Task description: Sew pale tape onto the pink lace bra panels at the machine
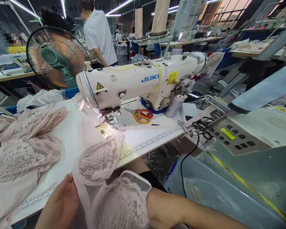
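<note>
A pale pink lace bra (97, 159) stretches between my hands at the table's front edge. My left hand (63, 198) is closed on the bra's side band, at its left edge. Beside the nearer lace cup, my right hand (163, 206) is curled around the fabric, its fingertips mostly hidden. One cup lies on the table in front of the needle area, and the other hangs nearer to me, over the edge. Just beyond stands a white JUKI sewing machine (131, 79), its lamp lighting the needle plate.
More lace bras (26, 152) are heaped on the table's left. Scissors (141, 116) with red and orange handles lie on the machine bed. A control panel (235, 135) juts in at right above a plastic bin (205, 184). A fan (54, 57) and a person in white (98, 35) are behind.
</note>
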A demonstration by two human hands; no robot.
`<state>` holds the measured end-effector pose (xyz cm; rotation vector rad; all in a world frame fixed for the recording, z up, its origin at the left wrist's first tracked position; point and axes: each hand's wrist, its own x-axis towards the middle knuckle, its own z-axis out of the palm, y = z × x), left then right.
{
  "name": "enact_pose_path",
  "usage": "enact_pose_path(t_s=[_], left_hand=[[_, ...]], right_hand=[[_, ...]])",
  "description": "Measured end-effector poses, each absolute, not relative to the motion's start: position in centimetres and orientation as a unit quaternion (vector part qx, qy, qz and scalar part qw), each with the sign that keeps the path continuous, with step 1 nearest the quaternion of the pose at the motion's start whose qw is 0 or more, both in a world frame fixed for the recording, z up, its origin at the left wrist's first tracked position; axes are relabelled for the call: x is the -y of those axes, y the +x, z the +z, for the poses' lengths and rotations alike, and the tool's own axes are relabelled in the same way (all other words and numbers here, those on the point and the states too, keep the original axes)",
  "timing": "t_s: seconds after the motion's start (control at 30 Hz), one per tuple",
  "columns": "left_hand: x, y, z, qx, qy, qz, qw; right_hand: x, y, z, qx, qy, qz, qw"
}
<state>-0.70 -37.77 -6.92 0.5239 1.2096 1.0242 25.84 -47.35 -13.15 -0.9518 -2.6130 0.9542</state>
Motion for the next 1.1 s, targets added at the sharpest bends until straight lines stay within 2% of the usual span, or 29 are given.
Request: enact_pose_path(t_s=[0.13, 0.2, 0.27, 0.4, 0.47, 0.63, 0.7, 0.83, 1.1], left_hand=[[32.9, -0.1, -4.6, -0.573, 0.235, 0.483, 0.619], [32.0, 0.3, -4.0, -0.591, 0.258, 0.472, 0.601], [32.1, 0.7, -4.1, -0.598, 0.289, 0.451, 0.596], [33.3, 1.2, -4.9, -0.592, 0.337, 0.407, 0.608], [33.5, 1.3, -5.3, -0.590, 0.347, 0.391, 0.615], [33.4, 1.5, -5.4, -0.589, 0.365, 0.363, 0.623], [33.5, 1.7, -5.4, -0.587, 0.376, 0.343, 0.630], [33.2, 1.8, -6.1, -0.588, 0.435, 0.290, 0.617], [31.2, 3.3, -6.3, -0.555, 0.523, 0.165, 0.626]], right_hand=[[46.9, 24.6, -12.1, 0.899, -0.348, 0.256, -0.074], [46.0, 25.1, -10.5, 0.885, -0.371, 0.257, -0.117], [44.4, 26.4, -8.5, 0.868, -0.405, 0.275, -0.075], [39.9, 28.3, -4.9, 0.734, -0.580, 0.258, 0.239], [37.5, 27.9, -4.3, 0.676, -0.604, 0.285, 0.311], [33.7, 25.2, -5.7, 0.631, -0.468, 0.551, 0.282], [33.5, 24.8, -6.4, 0.584, -0.451, 0.604, 0.302], [33.6, 25.5, -6.8, 0.560, -0.458, 0.609, 0.324], [33.3, 26.0, -5.6, 0.627, -0.474, 0.556, 0.269]])
